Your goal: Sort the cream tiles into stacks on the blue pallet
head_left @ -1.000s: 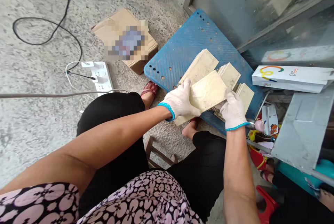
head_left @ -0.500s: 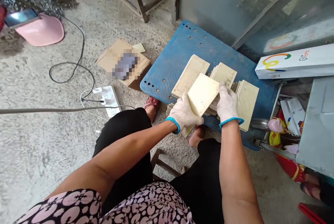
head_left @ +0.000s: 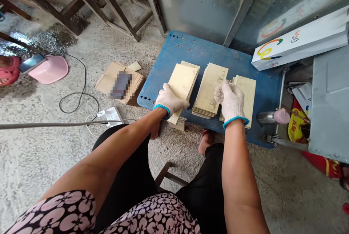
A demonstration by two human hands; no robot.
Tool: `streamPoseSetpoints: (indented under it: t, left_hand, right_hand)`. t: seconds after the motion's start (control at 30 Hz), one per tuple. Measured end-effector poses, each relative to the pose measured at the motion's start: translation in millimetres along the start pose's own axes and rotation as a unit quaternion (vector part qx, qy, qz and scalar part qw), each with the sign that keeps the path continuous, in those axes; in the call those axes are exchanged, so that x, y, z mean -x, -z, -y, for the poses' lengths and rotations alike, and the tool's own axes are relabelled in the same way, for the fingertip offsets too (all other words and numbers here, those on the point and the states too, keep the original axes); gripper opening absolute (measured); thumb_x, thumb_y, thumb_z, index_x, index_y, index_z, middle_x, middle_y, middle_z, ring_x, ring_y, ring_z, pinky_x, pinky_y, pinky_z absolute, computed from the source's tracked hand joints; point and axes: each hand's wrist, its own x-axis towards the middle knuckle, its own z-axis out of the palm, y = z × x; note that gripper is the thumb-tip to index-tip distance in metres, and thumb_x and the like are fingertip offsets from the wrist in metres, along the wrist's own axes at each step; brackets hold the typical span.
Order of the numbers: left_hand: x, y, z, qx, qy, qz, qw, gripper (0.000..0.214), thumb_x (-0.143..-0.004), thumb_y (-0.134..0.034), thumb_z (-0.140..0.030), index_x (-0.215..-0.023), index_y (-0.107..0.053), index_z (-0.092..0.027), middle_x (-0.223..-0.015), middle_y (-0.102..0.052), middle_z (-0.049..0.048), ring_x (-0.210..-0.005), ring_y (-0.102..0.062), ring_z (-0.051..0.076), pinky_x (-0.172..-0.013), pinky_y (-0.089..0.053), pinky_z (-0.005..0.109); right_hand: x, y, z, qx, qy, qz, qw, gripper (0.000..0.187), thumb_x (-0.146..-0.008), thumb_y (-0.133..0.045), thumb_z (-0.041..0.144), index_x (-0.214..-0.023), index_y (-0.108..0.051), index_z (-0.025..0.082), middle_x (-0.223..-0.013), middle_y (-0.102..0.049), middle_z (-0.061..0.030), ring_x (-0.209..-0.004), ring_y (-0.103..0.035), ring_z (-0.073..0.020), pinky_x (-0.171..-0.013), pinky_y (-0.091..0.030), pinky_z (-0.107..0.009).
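Note:
Three piles of thin pale wooden sheets lie on a blue perforated board [head_left: 191, 50]. My left hand [head_left: 169, 100], in a white glove with a blue cuff, grips the near end of the left pile [head_left: 182, 81], thumb on top. My right hand [head_left: 230, 98], gloved the same way, rests on the gap between the middle pile [head_left: 208, 86] and the right pile [head_left: 247, 88], fingers curled over their near edges. Whether it grips a sheet is unclear.
A white long box [head_left: 300, 39] lies at the right above a grey metal machine [head_left: 329, 110]. A metal flask [head_left: 272, 117] sits beside the board. On the concrete floor are a cardboard box [head_left: 118, 83], a power strip [head_left: 110, 114] with cables, and a pink basin [head_left: 50, 69].
The sheets I held in both hands have been laid down on the left pile. My right hand moved to the middle and right piles. The view tilted up.

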Motion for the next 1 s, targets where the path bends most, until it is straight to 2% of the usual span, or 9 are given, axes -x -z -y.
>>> streamPoseSetpoints:
  t: [0.17,0.33,0.6,1.0]
  left_hand:
    - [-44,-7.5,-23,-0.038,0.023,-0.029,0.999,0.118,-0.038,-0.089,-0.05,-0.135,-0.033,-0.014,-0.128,-0.048,0.023,-0.117,-0.052,0.043,-0.092,-0.048,0.054]
    - [-69,-19.3,-33,-0.039,0.037,-0.026,0.998,0.122,-0.037,-0.088,-0.053,-0.138,-0.032,-0.014,-0.13,-0.047,0.0243,-0.117,-0.052,0.046,-0.09,-0.046,0.057]
    - [-79,-32.5,-45,-0.034,0.054,-0.016,0.998,0.136,-0.038,-0.089,-0.053,-0.149,-0.02,-0.015,-0.136,-0.042,0.0269,-0.123,-0.046,0.048,-0.093,-0.043,0.06]
    - [-80,-48.1,-40,-0.032,0.056,-0.037,0.997,0.132,-0.043,-0.086,-0.061,-0.151,-0.02,-0.022,-0.143,-0.039,0.0228,-0.129,-0.039,0.047,-0.098,-0.039,0.064]
  right_hand:
    - [0,9,2,0.005,0.018,0.011,1.0,0.033,-0.08,-0.067,0.052,-0.081,-0.059,0.02,-0.055,-0.052,0.0052,-0.048,-0.051,-0.0084,-0.042,-0.038,-0.019]
    - [-1,12,4,0.02,0.025,0.013,0.999,0.032,-0.084,-0.064,0.051,-0.082,-0.059,0.019,-0.06,-0.054,0.0027,-0.052,-0.053,-0.0096,-0.045,-0.042,-0.02]
    - [-5,11,-1,0.034,0.041,0.034,0.998,0.031,-0.085,-0.065,0.05,-0.083,-0.061,0.019,-0.061,-0.053,0.0031,-0.05,-0.049,-0.0088,-0.047,-0.044,-0.021]
    - [-5,12,-2,0.071,0.039,0.033,0.996,0.033,-0.086,-0.063,0.053,-0.083,-0.062,0.021,-0.057,-0.051,0.0042,-0.048,-0.046,-0.0092,-0.045,-0.04,-0.021]
